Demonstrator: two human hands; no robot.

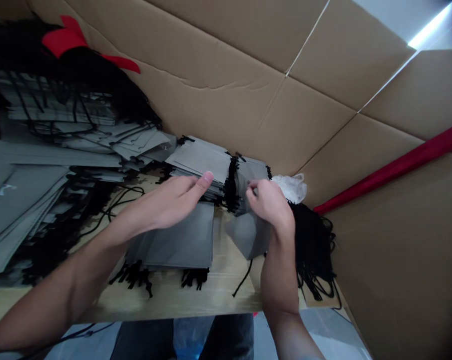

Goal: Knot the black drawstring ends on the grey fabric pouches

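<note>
My left hand (176, 200) is stretched out, thumb raised and fingers straight, above a stack of flat grey bags (184, 240) whose black cord ends stick out at the front edge. Nothing shows in it. My right hand (269, 200) is curled, with its fingertips pinched at the upper part of a single grey bag (248, 235). That bag is tilted and blurred, and a black cord (243, 280) trails from it onto the table. Behind the hands lie two more stacks, a light grey one (203, 157) and another beside it (254, 167), both edged with black cord ends.
Large heaps of grey bags with black cords (26, 205) fill the left side. Red strips (66, 40) lie on the black cords there. To the right are a clear plastic bag (291, 187) and a bundle of black cords (314, 250). Cardboard walls (226, 65) enclose the table.
</note>
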